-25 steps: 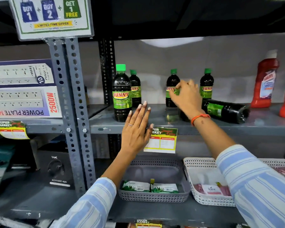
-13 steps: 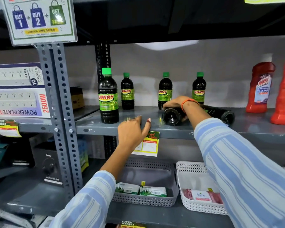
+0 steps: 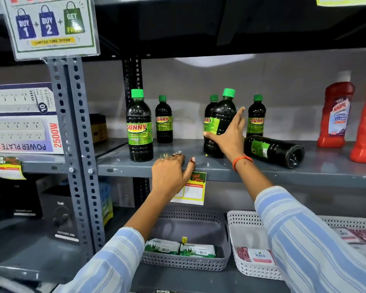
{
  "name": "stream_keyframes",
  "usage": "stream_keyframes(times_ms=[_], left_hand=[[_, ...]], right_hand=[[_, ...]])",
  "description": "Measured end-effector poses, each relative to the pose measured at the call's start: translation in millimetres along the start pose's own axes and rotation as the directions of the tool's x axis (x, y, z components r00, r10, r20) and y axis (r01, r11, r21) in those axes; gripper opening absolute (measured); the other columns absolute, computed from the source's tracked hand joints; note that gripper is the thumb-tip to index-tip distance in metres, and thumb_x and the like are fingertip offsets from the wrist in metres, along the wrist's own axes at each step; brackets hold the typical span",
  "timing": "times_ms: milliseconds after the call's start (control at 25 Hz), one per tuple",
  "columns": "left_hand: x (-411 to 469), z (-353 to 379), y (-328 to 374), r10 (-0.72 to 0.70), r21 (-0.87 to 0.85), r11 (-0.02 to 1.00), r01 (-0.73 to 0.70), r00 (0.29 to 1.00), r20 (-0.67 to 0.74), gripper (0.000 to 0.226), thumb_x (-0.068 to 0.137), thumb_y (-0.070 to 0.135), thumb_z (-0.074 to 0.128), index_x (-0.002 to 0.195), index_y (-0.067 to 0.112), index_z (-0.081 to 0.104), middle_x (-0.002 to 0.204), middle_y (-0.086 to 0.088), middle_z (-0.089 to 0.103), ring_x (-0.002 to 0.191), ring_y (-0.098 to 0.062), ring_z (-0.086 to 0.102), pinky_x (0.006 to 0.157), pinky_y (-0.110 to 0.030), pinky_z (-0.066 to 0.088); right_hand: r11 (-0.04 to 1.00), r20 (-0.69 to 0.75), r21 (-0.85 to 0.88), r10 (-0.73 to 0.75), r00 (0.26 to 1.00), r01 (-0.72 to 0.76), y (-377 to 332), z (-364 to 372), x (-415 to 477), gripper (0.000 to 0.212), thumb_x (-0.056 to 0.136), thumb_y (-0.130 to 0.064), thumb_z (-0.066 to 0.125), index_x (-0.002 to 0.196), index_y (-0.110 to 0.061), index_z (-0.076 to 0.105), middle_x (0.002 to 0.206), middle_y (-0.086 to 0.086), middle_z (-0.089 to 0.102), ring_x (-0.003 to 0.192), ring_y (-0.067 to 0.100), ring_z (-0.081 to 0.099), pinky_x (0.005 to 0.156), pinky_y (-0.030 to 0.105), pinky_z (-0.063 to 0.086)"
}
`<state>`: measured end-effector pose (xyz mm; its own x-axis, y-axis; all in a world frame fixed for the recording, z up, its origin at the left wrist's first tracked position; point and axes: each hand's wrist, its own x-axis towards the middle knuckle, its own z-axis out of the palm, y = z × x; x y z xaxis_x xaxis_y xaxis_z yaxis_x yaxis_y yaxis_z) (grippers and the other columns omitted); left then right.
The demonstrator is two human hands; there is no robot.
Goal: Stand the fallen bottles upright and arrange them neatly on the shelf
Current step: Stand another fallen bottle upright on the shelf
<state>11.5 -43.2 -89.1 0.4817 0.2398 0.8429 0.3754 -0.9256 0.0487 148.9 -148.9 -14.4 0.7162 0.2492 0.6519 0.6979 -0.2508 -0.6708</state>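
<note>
My right hand (image 3: 228, 136) grips a dark green-capped bottle (image 3: 221, 117), holding it nearly upright and slightly tilted at the front of the grey shelf (image 3: 262, 174). Another dark bottle (image 3: 275, 150) lies on its side just right of it, base toward me. Upright Sunny bottles stand at front left (image 3: 139, 127), back left (image 3: 163, 120), behind the held one (image 3: 209, 111) and back right (image 3: 256, 117). My left hand (image 3: 170, 174) rests on the shelf's front edge, fingers curled over it.
Red cleaner bottles (image 3: 335, 113) stand at the shelf's right end. A slotted steel post (image 3: 72, 127) bounds the left, with boxed power strips (image 3: 23, 119) beyond. Below sit a grey basket (image 3: 186, 263) and a white basket (image 3: 237, 250). A price tag (image 3: 193, 189) hangs from the edge.
My right hand has lifted one fallen bottle from lying flat to nearly upright. My left hand stayed on the shelf edge. The camera moved closer.
</note>
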Motion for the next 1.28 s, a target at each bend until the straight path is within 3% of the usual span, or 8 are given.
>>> stream_keyframes(times_ms=[160, 280, 400, 640, 800, 1000, 1200, 1280], left_hand=[[2, 1, -2, 0.012, -0.008, 1.000, -0.013, 1.000, -0.010, 0.056, 0.092, 0.053, 0.022, 0.065, 0.015, 0.054, 0.062, -0.002, 0.062, 0.058, -0.023, 0.059, 0.055, -0.029, 0.026], [0, 2, -2, 0.019, -0.012, 1.000, -0.019, 1.000, -0.012, 0.055, 0.092, 0.052, 0.023, 0.065, 0.015, 0.054, 0.063, -0.002, 0.063, 0.058, -0.023, 0.059, 0.055, -0.029, 0.028], [0, 4, -1, 0.017, -0.027, 0.999, -0.017, 1.000, -0.024, 0.053, 0.092, 0.050, 0.026, 0.063, 0.014, 0.052, 0.060, -0.003, 0.062, 0.055, -0.025, 0.058, 0.055, -0.029, 0.028], [1, 6, -2, 0.015, -0.025, 1.000, -0.016, 0.999, -0.044, 0.053, 0.092, 0.051, 0.026, 0.062, 0.015, 0.051, 0.059, -0.002, 0.062, 0.054, -0.024, 0.058, 0.054, -0.028, 0.028], [1, 5, -2, 0.018, -0.025, 1.000, -0.019, 0.999, -0.049, 0.052, 0.092, 0.050, 0.027, 0.062, 0.015, 0.051, 0.059, -0.002, 0.062, 0.054, -0.023, 0.057, 0.055, -0.028, 0.027], [0, 4, -1, 0.016, -0.026, 1.000, -0.017, 0.998, -0.056, 0.051, 0.092, 0.049, 0.029, 0.061, 0.016, 0.050, 0.058, -0.001, 0.061, 0.053, -0.022, 0.057, 0.056, -0.027, 0.027], [0, 4, -1, 0.013, -0.026, 1.000, -0.014, 0.998, -0.062, 0.050, 0.092, 0.049, 0.029, 0.061, 0.016, 0.051, 0.059, -0.001, 0.062, 0.054, -0.022, 0.058, 0.058, -0.027, 0.028], [0, 5, -1, 0.014, -0.026, 1.000, -0.015, 0.998, -0.062, 0.049, 0.092, 0.049, 0.029, 0.061, 0.016, 0.050, 0.059, -0.001, 0.062, 0.055, -0.022, 0.058, 0.058, -0.028, 0.028]], right_hand=[[0.995, 0.070, -0.078, -0.051, 0.996, 0.057, -1, 6, 1, 0.129, 0.066, -0.040, 0.085, 0.154, -0.008, -0.004, 0.157, 0.018, 0.020, 0.137, 0.040, 0.038, 0.106, 0.048, 0.039], [0.989, 0.048, -0.149, -0.001, 0.999, 0.008, 3, 9, -2, 0.120, 0.059, -0.056, 0.083, 0.150, -0.007, 0.021, 0.142, 0.020, 0.036, 0.129, 0.040, 0.043, 0.104, 0.047, 0.042], [0.980, 0.075, -0.192, 0.063, 0.995, -0.048, 9, 11, -2, 0.115, 0.058, -0.057, 0.083, 0.143, -0.005, 0.027, 0.134, 0.022, 0.046, 0.123, 0.040, 0.049, 0.099, 0.045, 0.045], [0.993, 0.167, 0.019, 0.109, 0.980, -0.113, 13, 12, 2, 0.081, 0.071, -0.032, 0.077, 0.136, -0.009, 0.036, 0.123, 0.012, 0.062, 0.113, 0.031, 0.060, 0.087, 0.032, 0.048], [0.995, 0.182, 0.009, 0.095, 0.979, -0.099, 15, 11, 1, 0.098, 0.063, -0.040, 0.086, 0.141, -0.010, 0.034, 0.133, 0.015, 0.046, 0.125, 0.029, 0.045, 0.103, 0.037, 0.042], [0.960, 0.246, 0.181, 0.164, 0.955, -0.211, 16, 10, 1, 0.072, 0.071, -0.012, 0.079, 0.133, -0.006, 0.042, 0.111, 0.007, 0.061, 0.100, 0.021, 0.060, 0.085, 0.028, 0.046], [0.959, 0.263, 0.171, 0.174, 0.949, -0.224, 20, 12, 2, 0.092, 0.044, -0.042, 0.086, 0.124, -0.013, 0.052, 0.121, 0.011, 0.057, 0.110, 0.022, 0.057, 0.099, 0.037, 0.050], [0.940, 0.266, 0.243, 0.171, 0.949, -0.238, 18, 9, 1, 0.086, 0.055, -0.024, 0.090, 0.129, -0.008, 0.048, 0.121, 0.011, 0.060, 0.109, 0.022, 0.059, 0.095, 0.034, 0.050]])
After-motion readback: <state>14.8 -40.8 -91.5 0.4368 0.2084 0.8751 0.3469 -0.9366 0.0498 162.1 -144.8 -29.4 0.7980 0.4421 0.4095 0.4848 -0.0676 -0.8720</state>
